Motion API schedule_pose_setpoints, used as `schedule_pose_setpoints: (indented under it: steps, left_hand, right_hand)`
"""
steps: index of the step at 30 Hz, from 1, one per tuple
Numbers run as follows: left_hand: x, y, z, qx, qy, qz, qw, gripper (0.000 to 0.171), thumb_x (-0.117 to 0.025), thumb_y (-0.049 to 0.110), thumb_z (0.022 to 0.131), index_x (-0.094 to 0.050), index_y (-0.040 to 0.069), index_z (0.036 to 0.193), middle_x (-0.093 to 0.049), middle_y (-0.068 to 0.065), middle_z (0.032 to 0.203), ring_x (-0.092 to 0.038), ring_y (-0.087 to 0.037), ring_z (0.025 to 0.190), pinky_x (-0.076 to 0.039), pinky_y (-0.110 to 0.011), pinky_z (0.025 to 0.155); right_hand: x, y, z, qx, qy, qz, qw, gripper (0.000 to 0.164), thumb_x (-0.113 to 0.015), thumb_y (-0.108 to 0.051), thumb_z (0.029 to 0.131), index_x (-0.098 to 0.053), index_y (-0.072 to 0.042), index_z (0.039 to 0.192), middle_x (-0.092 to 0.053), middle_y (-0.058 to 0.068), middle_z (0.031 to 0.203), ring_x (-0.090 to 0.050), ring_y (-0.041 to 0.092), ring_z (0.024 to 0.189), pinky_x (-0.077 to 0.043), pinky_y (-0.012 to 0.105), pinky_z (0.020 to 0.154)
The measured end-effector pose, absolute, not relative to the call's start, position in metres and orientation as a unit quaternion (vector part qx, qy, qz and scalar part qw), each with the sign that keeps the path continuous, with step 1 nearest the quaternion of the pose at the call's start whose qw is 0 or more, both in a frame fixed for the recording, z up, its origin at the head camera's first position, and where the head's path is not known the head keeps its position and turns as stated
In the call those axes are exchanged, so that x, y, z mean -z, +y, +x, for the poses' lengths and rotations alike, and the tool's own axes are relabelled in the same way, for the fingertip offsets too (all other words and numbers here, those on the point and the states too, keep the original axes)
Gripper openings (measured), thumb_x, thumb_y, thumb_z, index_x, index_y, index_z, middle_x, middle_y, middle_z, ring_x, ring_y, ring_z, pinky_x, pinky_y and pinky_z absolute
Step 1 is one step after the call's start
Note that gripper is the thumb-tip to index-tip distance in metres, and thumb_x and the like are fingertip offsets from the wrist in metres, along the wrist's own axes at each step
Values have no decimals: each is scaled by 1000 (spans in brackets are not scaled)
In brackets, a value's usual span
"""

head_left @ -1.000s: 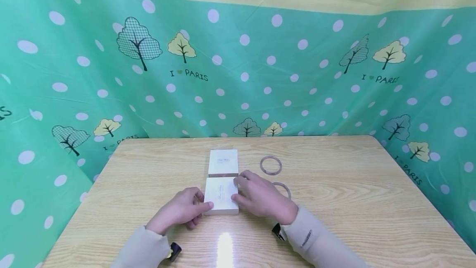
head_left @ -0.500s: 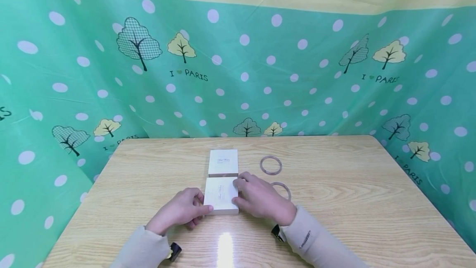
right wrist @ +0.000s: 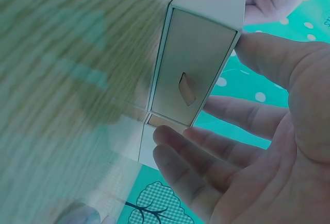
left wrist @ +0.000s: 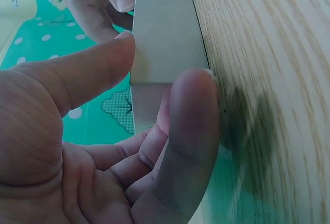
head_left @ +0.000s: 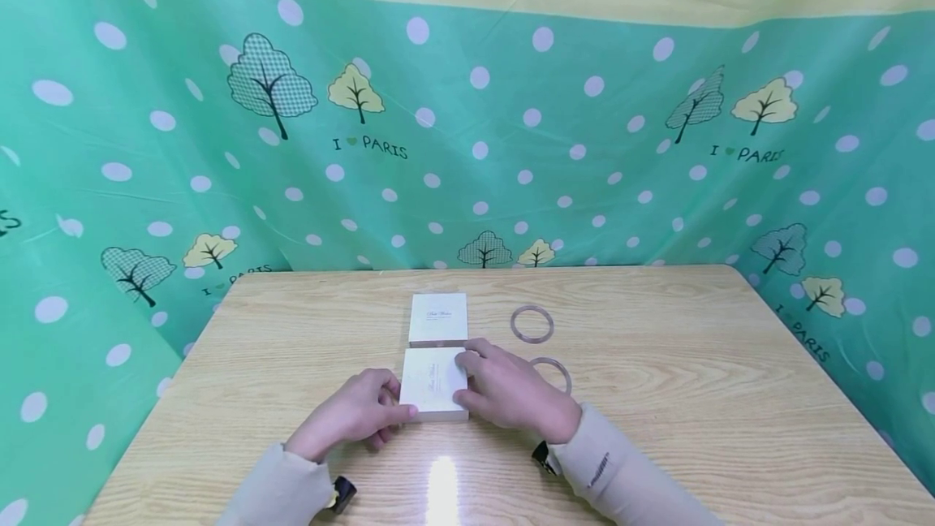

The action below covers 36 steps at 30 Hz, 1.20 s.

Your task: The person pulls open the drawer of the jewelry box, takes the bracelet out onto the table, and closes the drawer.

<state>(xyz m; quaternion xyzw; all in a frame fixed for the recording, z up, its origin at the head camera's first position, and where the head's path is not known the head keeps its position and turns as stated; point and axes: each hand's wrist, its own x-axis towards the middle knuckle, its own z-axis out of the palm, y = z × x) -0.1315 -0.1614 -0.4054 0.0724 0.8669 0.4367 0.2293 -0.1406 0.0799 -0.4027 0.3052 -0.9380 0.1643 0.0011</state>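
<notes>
A white gift box (head_left: 433, 380) with small printed lettering lies flat on the table between my hands. My left hand (head_left: 356, 406) pinches its near left corner, the thumb over the top edge and the other fingers curled lower down. Seen from the right wrist, the box has a drawer front (right wrist: 193, 54) with a small pull tab (right wrist: 187, 90), and the drawer sits flush in its sleeve. My right hand (head_left: 511, 390) touches the box's right top edge with thumb and forefinger, its fingers loosely extended. A second white box (head_left: 438, 317) stands directly behind the first.
Two thin translucent bangles lie right of the boxes: the far bangle (head_left: 532, 340) in full view, the near bangle (head_left: 559, 365) partly covered by my right hand. The wooden table (head_left: 657, 347) reaches back to a green dotted curtain (head_left: 621, 144).
My right hand has shifted very slightly left along the near box's top edge. My left hand and both boxes stay practically in place.
</notes>
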Motion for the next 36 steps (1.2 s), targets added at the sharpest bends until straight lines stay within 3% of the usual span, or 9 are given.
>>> schedule_pose_setpoints:
  steps: [25,36]
  left_hand:
    - [405,-162,-132,-442,860,88,240,27,-74,19,84,-56,0,94,-61,-9,66,-59,-17,49,-54,-33,46]
    - [404,-162,-132,-437,862,80,245,29,-74,19,85,-58,0,100,-61,-8,68,-60,-19,52,-55,-33,47]
  right_hand:
    - [402,79,-141,-158,-941,298,-11,53,-68,-39,87,-57,-8,129,-52,8,132,-57,12,100,-52,28,83]
    - [401,80,-140,-164,-942,292,-20,54,-70,-41,85,-59,-9,127,-52,6,127,-53,7,85,-50,20,71]
